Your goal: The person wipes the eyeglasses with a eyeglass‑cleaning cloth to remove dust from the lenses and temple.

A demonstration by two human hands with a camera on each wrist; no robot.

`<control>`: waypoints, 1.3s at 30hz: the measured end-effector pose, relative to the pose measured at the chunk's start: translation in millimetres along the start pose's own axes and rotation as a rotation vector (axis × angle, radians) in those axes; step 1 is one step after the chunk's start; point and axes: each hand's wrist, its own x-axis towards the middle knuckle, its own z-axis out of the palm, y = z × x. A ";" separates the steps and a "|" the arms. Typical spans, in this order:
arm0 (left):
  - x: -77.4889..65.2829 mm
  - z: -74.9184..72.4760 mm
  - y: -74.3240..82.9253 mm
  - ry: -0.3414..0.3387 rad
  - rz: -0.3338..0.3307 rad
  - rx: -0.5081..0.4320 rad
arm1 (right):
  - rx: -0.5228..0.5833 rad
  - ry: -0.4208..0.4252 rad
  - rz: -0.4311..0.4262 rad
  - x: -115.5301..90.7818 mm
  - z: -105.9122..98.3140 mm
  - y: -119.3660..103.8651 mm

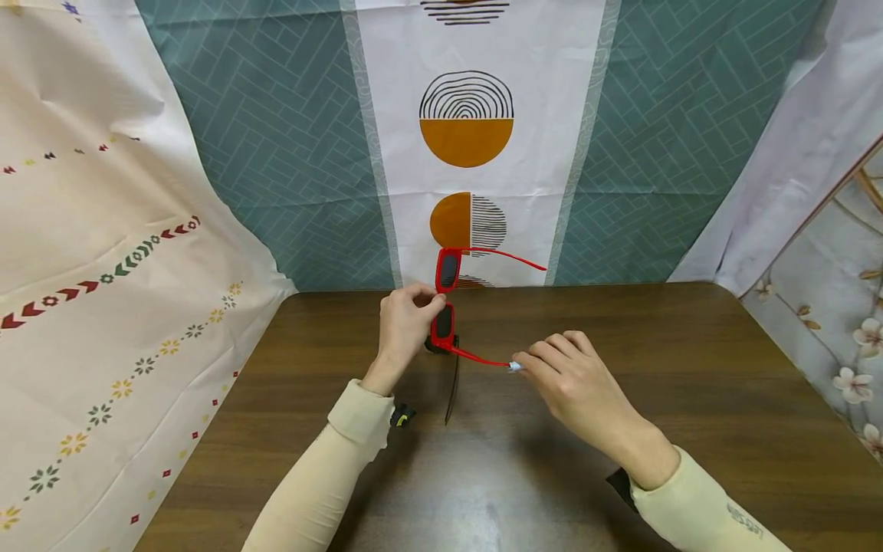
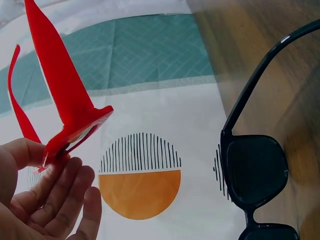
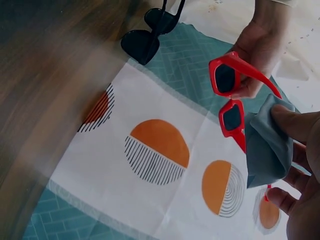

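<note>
My left hand [image 1: 407, 326] pinches a pair of red sunglasses [image 1: 449, 270] near the bridge, thumb against fingers. The sunglasses are raised above the table, their two lenses one over the other and both temple arms pointing right. In the right wrist view, a blue-grey cloth [image 3: 267, 145] is folded around the end of the nearer arm. My right hand [image 1: 576, 391] grips that cloth, its thumb [image 3: 295, 122] pressed on top; most of the cloth is hidden in the head view. Black sunglasses [image 2: 257, 170] lie on the table beyond the left hand, partly hidden behind it in the head view.
The brown wooden table [image 1: 690, 353] reaches back to a green and white patterned fabric [image 1: 276, 153]. A cream printed cloth [image 1: 83, 230] hangs along the left side, and a floral cloth [image 1: 841, 337] along the right.
</note>
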 end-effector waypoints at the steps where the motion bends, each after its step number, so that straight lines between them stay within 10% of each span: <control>1: -0.4 -0.1 -0.6 -0.003 -0.002 -0.004 | 0.003 0.008 0.000 0.1 -0.2 0.0; 10: 2.1 -4.8 -2.3 -0.005 -0.005 0.001 | 0.105 0.051 0.057 -0.8 -8.2 2.2; 20: 3.5 -11.4 -2.1 -0.047 -0.031 -0.083 | 0.450 0.294 0.304 0.5 -16.8 26.4; 29: -5.8 -0.5 9.4 -0.178 -0.080 -0.223 | 0.500 0.231 0.444 12.7 1.4 32.4; 39: -15.4 6.7 27.0 -0.250 -0.047 -0.265 | 0.569 0.346 0.596 41.9 21.3 19.6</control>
